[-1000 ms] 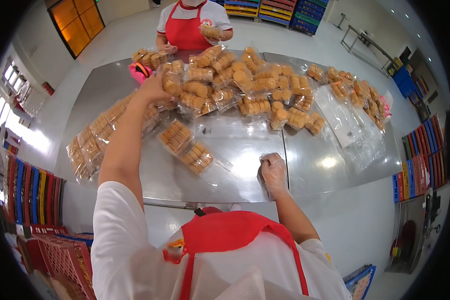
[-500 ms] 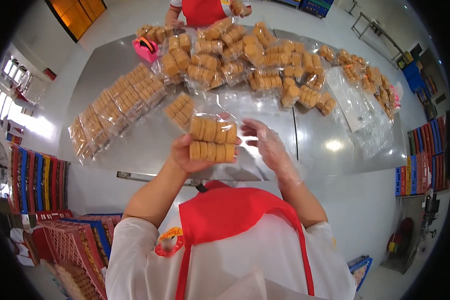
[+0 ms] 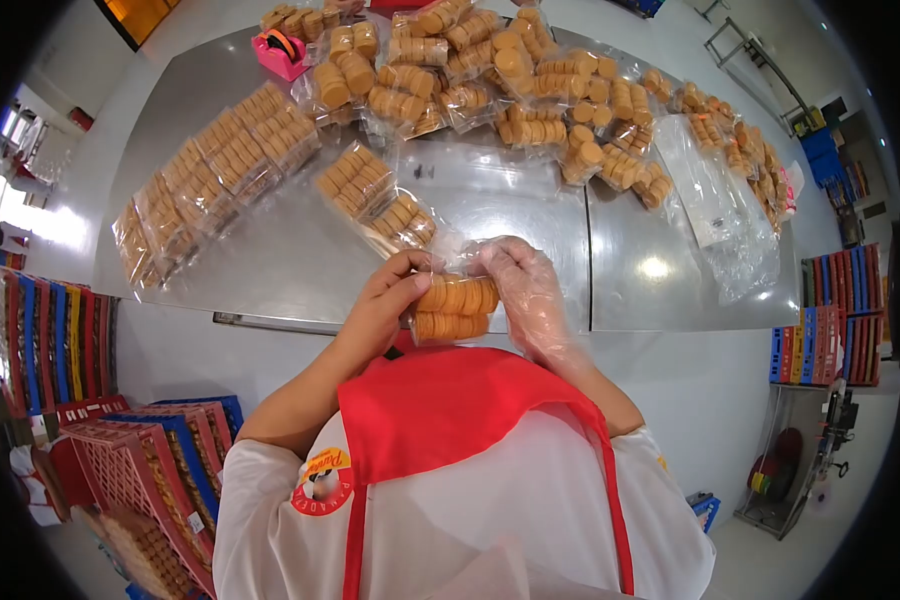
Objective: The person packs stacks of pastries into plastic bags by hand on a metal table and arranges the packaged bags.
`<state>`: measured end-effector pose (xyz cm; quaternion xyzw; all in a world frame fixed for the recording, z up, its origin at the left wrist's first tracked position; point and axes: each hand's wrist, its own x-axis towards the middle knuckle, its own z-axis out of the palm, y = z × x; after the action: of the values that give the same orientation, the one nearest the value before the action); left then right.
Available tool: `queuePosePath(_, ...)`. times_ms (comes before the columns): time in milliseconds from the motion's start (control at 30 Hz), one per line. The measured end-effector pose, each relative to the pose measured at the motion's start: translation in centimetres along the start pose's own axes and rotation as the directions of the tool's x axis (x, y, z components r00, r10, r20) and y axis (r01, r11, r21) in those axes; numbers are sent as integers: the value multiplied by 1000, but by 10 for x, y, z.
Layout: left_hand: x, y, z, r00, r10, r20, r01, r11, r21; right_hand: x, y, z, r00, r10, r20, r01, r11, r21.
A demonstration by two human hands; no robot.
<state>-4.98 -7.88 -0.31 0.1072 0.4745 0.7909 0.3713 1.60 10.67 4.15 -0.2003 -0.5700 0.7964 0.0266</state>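
A clear bag of round biscuits [image 3: 454, 308], with two rows of them inside, hangs close in front of my red apron at the table's edge. My left hand [image 3: 394, 296], bare, pinches the bag's upper left side between thumb and fingers. My right hand [image 3: 526, 290], in a clear plastic glove, closes on the gathered plastic at the bag's upper right. Just beyond my hands lie two more packs of biscuits, a farther pack [image 3: 356, 180] and a nearer pack [image 3: 403, 221].
On the metal table [image 3: 530, 215], a row of filled packs [image 3: 220, 165] stands at left. A heap of biscuit bags [image 3: 450, 75] covers the back, beside a pink tape dispenser [image 3: 280, 55]. Plastic bags [image 3: 715, 220] lie at right. Stacked crates [image 3: 155, 470] stand at lower left.
The bag has come down and nearer to my apron. My right hand, apart from it before, now grips its gathered plastic. My left hand has shifted up to the bag's upper side.
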Motion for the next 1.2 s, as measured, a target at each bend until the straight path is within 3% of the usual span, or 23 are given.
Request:
queuePosePath(200,-7,20,23,993,-88,-85,79,992,-103,-9,-9,-1,992,-124,1,123,990,-68)
queuePosePath(433,-2,24,22,989,10,-149,-12,1000,-12,-12,-5,-1,985,-169,42,172,980,-98)
queuePosePath(600,2,19,27,954,202,-221,-192,979,66,-10,-13,-2,991,0,131,-3,1000,25)
queuePosePath(700,3,16,26,951,214,-224,-197,975,100,-9,-12,-1,985,52,161,-58,998,32)
queuePosePath(800,-4,25,35,961,-37,-275,11,996,-94,-8,-8,-3,985,48,163,-64,994,91)
queuePosePath(900,-9,33,45,972,-154,-179,130,982,-139,-7,-7,-3,985,48,167,-75,984,161)
queuePosePath(1133,-13,25,37,942,-249,-227,214,963,-167,-12,-8,-5,933,239,268,-285,946,151)
queuePosePath(1200,-15,21,34,924,-293,-244,250,949,-192,-9,0,-10,938,262,227,-282,958,58)
